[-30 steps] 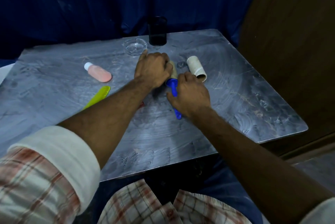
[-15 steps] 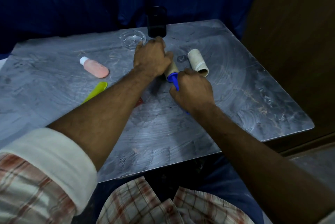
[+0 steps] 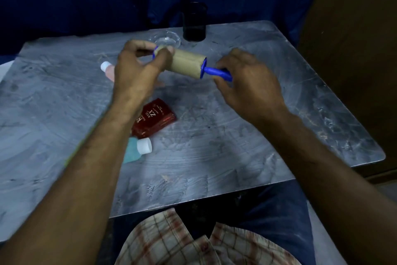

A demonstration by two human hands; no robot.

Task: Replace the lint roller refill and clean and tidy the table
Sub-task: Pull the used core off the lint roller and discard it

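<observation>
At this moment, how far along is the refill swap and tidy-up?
A cardboard roll sits on the blue roller handle, lifted off the table by left hand and right hand. Left: tidying the red box, blue bottle, pink bottle.

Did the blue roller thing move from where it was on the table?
Yes. The lint roller is now lifted off the table, held sideways in both hands, nearer the black cup.

Lint roller [image 3: 189,63] (seemingly mid-air) between hands

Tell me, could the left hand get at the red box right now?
Probably not yet: the left hand is shut on the cardboard roll. The red box lies uncovered just beside that forearm, so once freed, yes.
</observation>
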